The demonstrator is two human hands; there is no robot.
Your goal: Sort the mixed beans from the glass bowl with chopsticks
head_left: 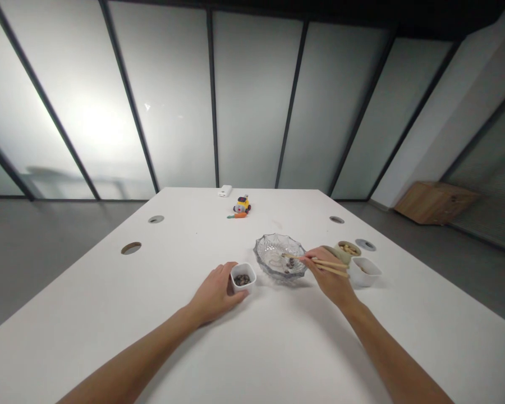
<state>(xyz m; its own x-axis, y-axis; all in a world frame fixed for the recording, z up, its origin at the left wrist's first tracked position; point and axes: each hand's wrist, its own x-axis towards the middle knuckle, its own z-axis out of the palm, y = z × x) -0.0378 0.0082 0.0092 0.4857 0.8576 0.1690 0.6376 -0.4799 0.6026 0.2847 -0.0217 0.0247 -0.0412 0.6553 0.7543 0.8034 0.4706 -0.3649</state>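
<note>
My left hand (pixel 216 294) is closed around the side of a small white square cup (pixel 244 285) standing on the table. Dark, seed-like pieces (pixel 242 279) lie in the bottom of that cup. A pair of wooden chopsticks (pixel 330 266) is gripped in my right hand (pixel 326 275). Their tips reach into a scalloped clear glass bowl (pixel 267 264), close to a few small dark pieces (pixel 291 262) on its right side. Whether the tips pinch one of them is too small to tell.
Right of the bowl stand a white square container (pixel 368 275) and a greenish cup (pixel 344 255) with pale yellowish pieces. Farther back are a yellow toy vehicle (pixel 242 204), an orange toy carrot (pixel 239 215) and a white box-like object (pixel 224 191). Round holes (pixel 131 248) pierce the white table (pixel 185 235).
</note>
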